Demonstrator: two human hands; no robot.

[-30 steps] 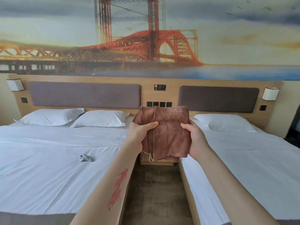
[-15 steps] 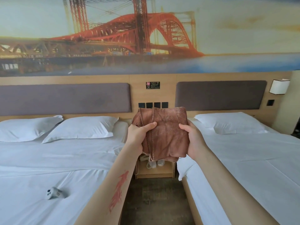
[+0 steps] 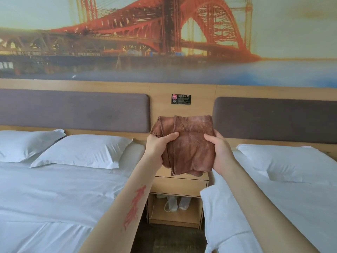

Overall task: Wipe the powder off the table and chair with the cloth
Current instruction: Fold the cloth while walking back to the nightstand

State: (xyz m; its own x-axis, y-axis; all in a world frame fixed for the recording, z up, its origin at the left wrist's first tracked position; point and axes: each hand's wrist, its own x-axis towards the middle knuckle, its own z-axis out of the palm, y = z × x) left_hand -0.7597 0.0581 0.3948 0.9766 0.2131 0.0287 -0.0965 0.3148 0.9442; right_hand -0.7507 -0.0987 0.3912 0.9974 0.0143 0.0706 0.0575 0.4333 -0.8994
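Note:
A folded brown cloth hangs upright in front of me, held out at arm's length. My left hand grips its left edge with the thumb across the front. My right hand clasps its right edge. Behind and below the cloth stands a small wooden bedside table; its top is mostly hidden by the cloth. No chair and no powder show in this view.
Two white beds flank a narrow dark-floored aisle: one on the left with two pillows, one on the right. White slippers sit in the bedside table's open shelf. A wooden headboard wall with grey pads closes the far end.
The view has come closer to the bedside table between the beds. The small remote on the left bed has dropped out of sight. Both hands keep the same hold on the cloth.

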